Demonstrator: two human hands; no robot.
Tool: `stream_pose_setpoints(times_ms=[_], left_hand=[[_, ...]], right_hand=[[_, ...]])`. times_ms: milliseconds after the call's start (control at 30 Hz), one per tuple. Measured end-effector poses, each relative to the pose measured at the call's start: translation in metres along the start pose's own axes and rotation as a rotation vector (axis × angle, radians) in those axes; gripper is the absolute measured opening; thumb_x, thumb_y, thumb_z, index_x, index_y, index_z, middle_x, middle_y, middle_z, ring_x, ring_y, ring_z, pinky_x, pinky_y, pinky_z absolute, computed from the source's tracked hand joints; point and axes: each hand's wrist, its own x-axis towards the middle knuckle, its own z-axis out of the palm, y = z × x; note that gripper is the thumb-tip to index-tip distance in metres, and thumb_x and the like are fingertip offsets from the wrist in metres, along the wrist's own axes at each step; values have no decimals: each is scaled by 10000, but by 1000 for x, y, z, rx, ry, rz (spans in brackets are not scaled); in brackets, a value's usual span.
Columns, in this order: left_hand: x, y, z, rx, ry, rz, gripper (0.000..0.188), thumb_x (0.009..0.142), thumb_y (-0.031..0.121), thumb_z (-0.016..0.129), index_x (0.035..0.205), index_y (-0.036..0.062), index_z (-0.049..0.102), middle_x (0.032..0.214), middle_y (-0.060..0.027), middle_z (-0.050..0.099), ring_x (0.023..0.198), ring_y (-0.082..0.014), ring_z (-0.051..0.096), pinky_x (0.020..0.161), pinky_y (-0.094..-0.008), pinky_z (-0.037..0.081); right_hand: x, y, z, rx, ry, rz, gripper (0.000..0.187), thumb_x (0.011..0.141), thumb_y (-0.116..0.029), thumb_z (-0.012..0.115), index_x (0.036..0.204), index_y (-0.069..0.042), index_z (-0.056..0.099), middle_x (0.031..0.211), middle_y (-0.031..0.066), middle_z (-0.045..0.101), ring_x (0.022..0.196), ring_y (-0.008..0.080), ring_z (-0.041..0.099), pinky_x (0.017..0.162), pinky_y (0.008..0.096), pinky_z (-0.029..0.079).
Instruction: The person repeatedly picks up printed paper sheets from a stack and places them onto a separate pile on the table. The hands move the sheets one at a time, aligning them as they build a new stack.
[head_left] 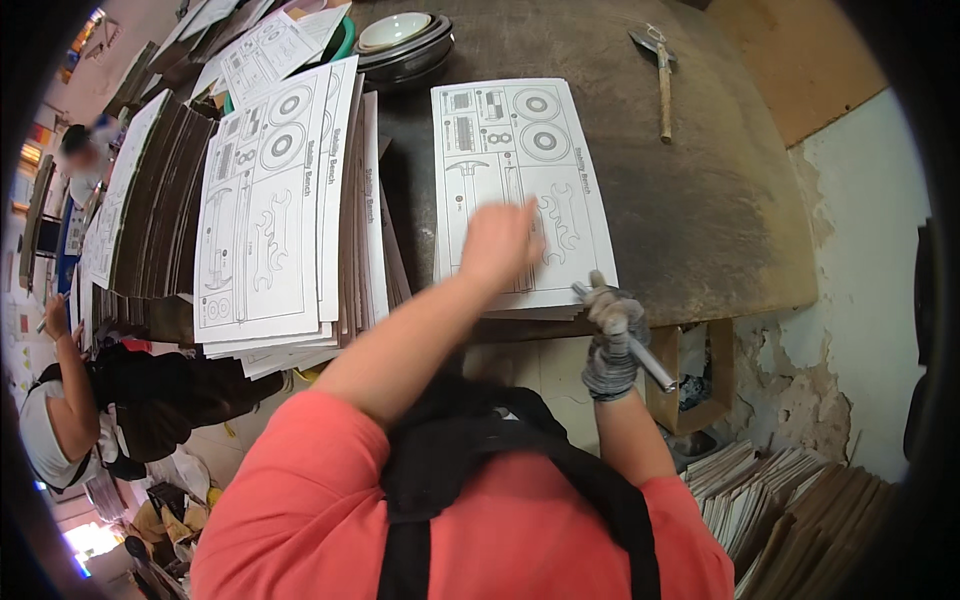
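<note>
In front of me on a dark table lies a stack of white printed cardboard sheets [575, 275] with line drawings of tools and weight plates. My bare left hand [500, 242] is over the middle of the top sheet. Motion blurs its fingers, so I cannot tell whether they touch the sheet or hold anything. My right hand [614, 328], in a grey glove, is wrapped round a shiny metal rod [653, 366]. It is at the stack's near right corner, with the rod slanting toward me.
Taller stacks of printed cardboard [265, 220] stand to the left, beside bowls [395, 32] at the back. A hammer [664, 90] lies at the far right of the table [720, 200]. Cardboard sheets [790, 510] stand on the lower right. Another person [70, 400] is at the left.
</note>
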Motion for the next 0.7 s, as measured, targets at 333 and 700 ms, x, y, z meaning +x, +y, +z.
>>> stream_pose_setpoints(times_ms=[333, 700], left_hand=[[-78, 25, -41, 360, 110, 500, 450, 744, 90, 488, 1189, 24, 474, 746, -68, 501, 788, -229, 528, 989, -467, 311], [-186, -90, -188, 373, 525, 77, 444, 682, -114, 501, 1088, 51, 569, 1127, -144, 562, 1024, -315, 551, 878, -368, 453]], right_hand=[[27, -59, 39, -594, 94, -640, 325, 841, -214, 536, 571, -110, 389, 517, -7, 341, 562, 142, 369, 953, 434, 336], [75, -51, 59, -419, 7, -566, 358, 820, -230, 580, 552, -128, 366, 513, -23, 347, 567, 120, 388, 1020, 435, 293]])
